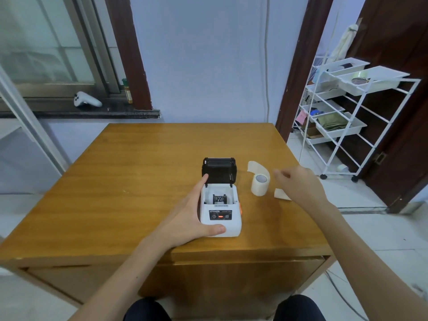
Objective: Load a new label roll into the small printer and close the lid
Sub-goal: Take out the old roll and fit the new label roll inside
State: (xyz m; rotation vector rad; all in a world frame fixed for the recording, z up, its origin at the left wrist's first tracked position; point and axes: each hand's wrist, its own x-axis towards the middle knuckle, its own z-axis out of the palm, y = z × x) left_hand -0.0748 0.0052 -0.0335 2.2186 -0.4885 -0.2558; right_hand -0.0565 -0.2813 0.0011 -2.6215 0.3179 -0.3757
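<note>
A small white printer (pixel 228 224) sits on the wooden table (pixel 129 163) with its black lid (pixel 219 170) standing open and its paper bay empty. My left hand (pixel 188 214) grips the printer's left side, thumb on the front corner, index finger up by the lid hinge. A white label roll (pixel 260 184) stands upright just right of the printer, its loose end curling up behind it. My right hand (pixel 301 184) hovers right of the roll, fingers loosely apart, holding nothing. A small white label piece (pixel 281 194) lies partly under that hand.
A white wire rack (pixel 361 126) with trays stands on the floor to the right of the table. A white game controller (pixel 86 100) and a small bottle (pixel 127 90) rest on the window sill at the back left. My knees show below the table's front edge.
</note>
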